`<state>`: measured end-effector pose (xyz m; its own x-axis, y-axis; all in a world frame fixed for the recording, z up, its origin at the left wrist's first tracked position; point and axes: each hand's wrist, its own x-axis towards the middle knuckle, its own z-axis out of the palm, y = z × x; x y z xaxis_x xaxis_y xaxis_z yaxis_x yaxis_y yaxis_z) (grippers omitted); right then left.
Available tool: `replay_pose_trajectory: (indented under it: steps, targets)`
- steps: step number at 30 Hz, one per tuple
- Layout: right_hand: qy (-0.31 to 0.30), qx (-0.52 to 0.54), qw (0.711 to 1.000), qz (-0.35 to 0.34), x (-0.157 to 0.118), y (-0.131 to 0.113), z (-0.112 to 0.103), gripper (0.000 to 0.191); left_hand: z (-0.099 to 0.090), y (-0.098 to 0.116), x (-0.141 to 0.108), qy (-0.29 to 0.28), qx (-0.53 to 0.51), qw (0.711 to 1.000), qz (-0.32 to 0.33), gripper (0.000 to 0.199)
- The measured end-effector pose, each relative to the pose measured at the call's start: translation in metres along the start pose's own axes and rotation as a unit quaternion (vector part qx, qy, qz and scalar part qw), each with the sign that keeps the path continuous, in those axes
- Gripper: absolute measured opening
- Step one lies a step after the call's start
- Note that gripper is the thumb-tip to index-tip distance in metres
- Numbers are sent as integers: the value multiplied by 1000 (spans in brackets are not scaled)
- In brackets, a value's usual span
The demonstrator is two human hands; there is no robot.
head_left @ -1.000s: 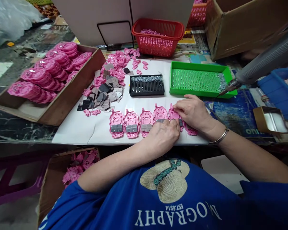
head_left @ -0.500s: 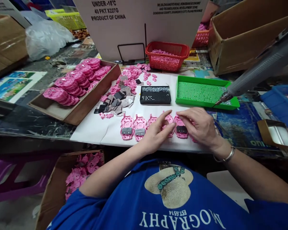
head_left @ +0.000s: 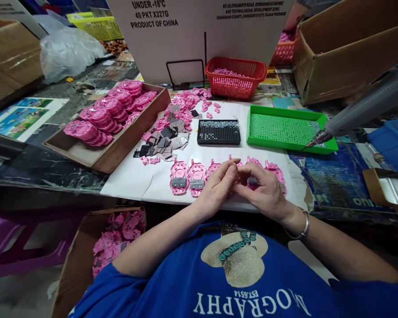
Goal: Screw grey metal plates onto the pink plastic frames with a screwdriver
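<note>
Left hand and right hand meet low over row of pink casings, fingertips bunched close; can't tell whether anything sits pinched between. Half-hidden casing with grey plate lies under right hand, long axis fore-and-aft; left hand just leftward. End casing sits beside right knuckles.
</note>
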<state>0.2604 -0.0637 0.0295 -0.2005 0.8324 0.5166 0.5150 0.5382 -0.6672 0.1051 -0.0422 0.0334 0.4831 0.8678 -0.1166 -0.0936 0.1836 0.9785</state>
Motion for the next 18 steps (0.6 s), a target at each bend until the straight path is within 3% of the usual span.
replay_pose_trajectory:
  steps: [4, 8, 13, 18]
  targets:
    - [30, -20, 999, 22, -3, 3, -5, 21, -5, -4, -1, -46, -33, 998, -1, 44]
    - [14, -47, 999, 17, -8, 9, -7, 24, -11, -4, -1, -63, 38, 997, 16, 44]
    - [-7, 15, 998, 53, -10, 16, -9, 46, -16, -1, -2, -28, 88, 994, 49, 42]
    - [-12, 10, 1000, 23, -6, 14, -13, 38, -18, -3, 0, -17, 68, 997, 39, 46]
